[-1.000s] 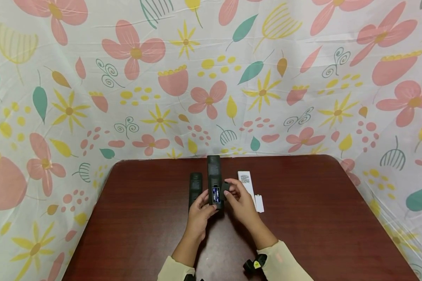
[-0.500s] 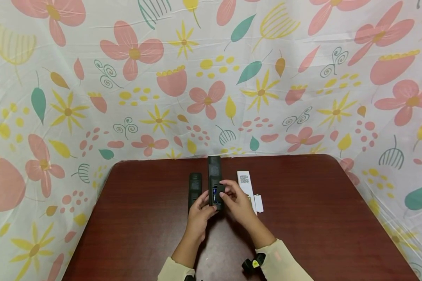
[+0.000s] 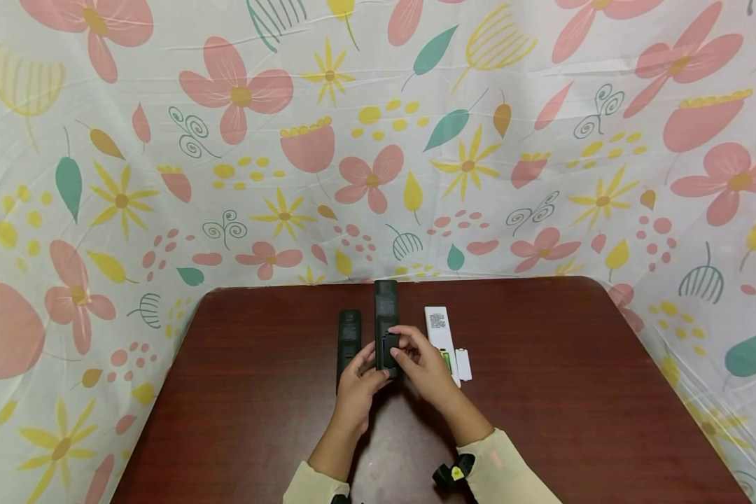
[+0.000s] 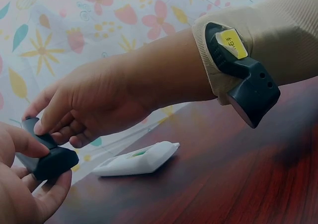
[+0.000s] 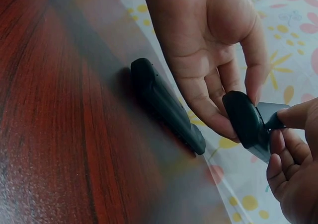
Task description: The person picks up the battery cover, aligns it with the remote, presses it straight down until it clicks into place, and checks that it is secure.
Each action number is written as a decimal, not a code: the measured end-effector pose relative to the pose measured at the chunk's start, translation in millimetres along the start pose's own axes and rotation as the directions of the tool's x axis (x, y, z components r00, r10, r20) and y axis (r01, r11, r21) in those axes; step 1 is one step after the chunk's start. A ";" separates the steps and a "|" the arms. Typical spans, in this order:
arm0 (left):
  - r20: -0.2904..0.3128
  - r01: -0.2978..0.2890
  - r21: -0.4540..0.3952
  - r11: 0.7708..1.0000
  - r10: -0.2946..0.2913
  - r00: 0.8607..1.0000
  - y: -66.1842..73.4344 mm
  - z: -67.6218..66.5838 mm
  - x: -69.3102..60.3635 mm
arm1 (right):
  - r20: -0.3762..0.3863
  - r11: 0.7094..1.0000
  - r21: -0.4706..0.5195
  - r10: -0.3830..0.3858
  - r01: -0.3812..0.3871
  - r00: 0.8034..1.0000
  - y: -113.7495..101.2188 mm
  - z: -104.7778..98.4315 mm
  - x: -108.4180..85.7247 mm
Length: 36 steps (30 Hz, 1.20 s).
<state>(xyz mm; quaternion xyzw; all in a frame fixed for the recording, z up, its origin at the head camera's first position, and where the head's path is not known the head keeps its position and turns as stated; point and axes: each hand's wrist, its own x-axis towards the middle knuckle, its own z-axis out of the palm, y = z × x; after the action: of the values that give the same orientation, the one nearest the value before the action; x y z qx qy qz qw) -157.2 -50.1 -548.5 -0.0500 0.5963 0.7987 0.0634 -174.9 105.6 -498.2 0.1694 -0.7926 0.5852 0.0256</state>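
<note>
A black remote (image 3: pixel 387 305) is held upright above the table, its back facing the head camera. My left hand (image 3: pixel 356 385) grips its lower end, thumb at the bottom edge and fingers along the left side. Between thumb and fingers my right hand (image 3: pixel 425 365) pinches a small black cover (image 3: pixel 391 344), which lies over the battery compartment. In the left wrist view the cover (image 4: pixel 41 132) stands tilted against the remote (image 4: pixel 57 163). The batteries are hidden from the head view.
A second black remote (image 3: pixel 349 332) lies left of the held one. To the right lies a white remote (image 3: pixel 437 327) with a green battery showing, beside its loose white cover (image 3: pixel 463 365). A floral cloth (image 3: pixel 378 231) hangs behind the brown table (image 3: pixel 542 364).
My right hand has brought the black cover leftward from beside the remote to over its compartment, hiding the blue batteries. The held remote has shifted slightly right.
</note>
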 end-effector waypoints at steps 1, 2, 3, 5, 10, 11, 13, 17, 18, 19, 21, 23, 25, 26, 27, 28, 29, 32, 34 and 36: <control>0.000 0.000 0.000 1.000 0.000 1.000 -0.1 0.0 0.0 | 0.002 1.000 0.002 -0.001 0.001 1.000 0.4 0.1 0.1; -0.001 0.000 0.001 1.000 0.000 1.000 -0.1 -0.1 -0.2 | 0.003 1.000 0.005 -0.002 0.002 1.000 0.8 0.0 0.1; -0.001 -0.001 0.002 1.000 0.001 1.000 -0.1 -0.1 -0.4 | 0.006 1.000 0.007 -0.003 0.003 1.000 1.3 0.0 0.1; -0.003 0.002 0.004 1.000 -0.002 1.000 -0.5 -0.5 -0.2 | 0.010 1.000 0.005 -0.002 0.002 1.000 1.7 -0.1 0.2; -0.004 0.004 0.010 1.000 -0.004 1.000 -1.2 -1.7 0.3 | 0.023 1.000 -0.005 0.019 -0.018 1.000 0.1 0.0 0.6; -0.003 0.003 0.011 1.000 -0.003 1.000 -1.3 -1.9 0.4 | 0.025 1.000 -0.008 0.020 -0.020 0.999 -0.1 0.0 0.6; -0.002 0.002 0.010 1.000 -0.002 1.000 -1.4 -2.0 0.6 | 0.026 1.000 -0.008 0.026 -0.026 0.999 -0.6 0.1 0.6; -0.004 0.002 0.007 1.000 -0.002 1.000 -1.6 -1.8 0.7 | 0.019 1.000 -0.020 0.023 -0.022 1.000 -0.5 0.1 0.9; -0.005 0.004 0.007 1.000 -0.004 1.000 -1.6 -1.8 0.6 | 0.015 0.999 -0.026 0.019 -0.019 1.000 -0.3 0.1 0.9; -0.005 0.005 0.007 1.000 -0.005 1.000 -1.6 -1.8 0.6 | 0.013 0.999 -0.031 0.015 -0.014 1.000 -0.1 0.2 1.1; -0.003 0.004 0.007 1.000 -0.004 1.000 -1.5 -1.9 0.2 | 0.009 0.999 -0.041 0.004 -0.003 1.000 0.1 0.2 1.1; 0.001 0.004 0.008 1.000 -0.004 1.000 -1.6 -2.0 0.1 | 0.006 0.999 -0.049 -0.006 0.006 1.000 0.0 0.3 1.1; 0.005 0.002 0.009 1.000 -0.002 1.000 -1.8 -2.1 0.1 | 0.005 0.999 -0.052 -0.012 0.012 1.000 -0.1 0.6 1.2; 0.007 0.001 0.009 1.000 -0.001 1.000 -2.0 -2.3 0.0 | 0.003 0.998 -0.055 -0.013 0.013 1.000 -0.2 0.6 1.1; 0.008 0.001 0.010 1.000 -0.001 1.000 -2.4 -2.4 0.1 | 0.001 0.998 -0.057 -0.014 0.014 1.000 -0.4 0.7 1.1; 0.009 0.001 0.010 1.000 -0.001 1.000 -2.5 -2.4 0.1 | -0.001 0.998 -0.058 -0.015 0.015 1.000 -0.5 0.8 1.2; 0.010 -0.001 0.009 1.000 0.001 1.000 -2.4 -2.5 0.0 | -0.004 0.998 -0.060 -0.016 0.016 1.000 -0.6 0.9 1.3; 0.013 -0.002 0.006 1.000 0.002 1.000 -2.0 -2.5 0.0 | -0.013 0.997 -0.069 -0.020 0.019 1.000 -1.0 1.0 1.4; 0.016 -0.003 0.004 1.000 0.003 1.000 -1.7 -2.4 0.2 | -0.015 0.997 -0.073 -0.021 0.020 1.000 -1.2 1.0 1.7; 0.016 -0.003 0.003 1.000 0.003 1.000 -1.6 -2.3 0.4 | -0.017 0.997 -0.076 -0.020 0.018 1.000 -1.3 1.0 1.9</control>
<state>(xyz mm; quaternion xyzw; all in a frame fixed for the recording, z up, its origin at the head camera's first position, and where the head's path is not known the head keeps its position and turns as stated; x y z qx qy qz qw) -157.3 -51.8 -550.7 -0.0425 0.5971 0.7982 0.0672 -176.2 103.9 -496.9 0.1707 -0.8123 0.5560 0.0445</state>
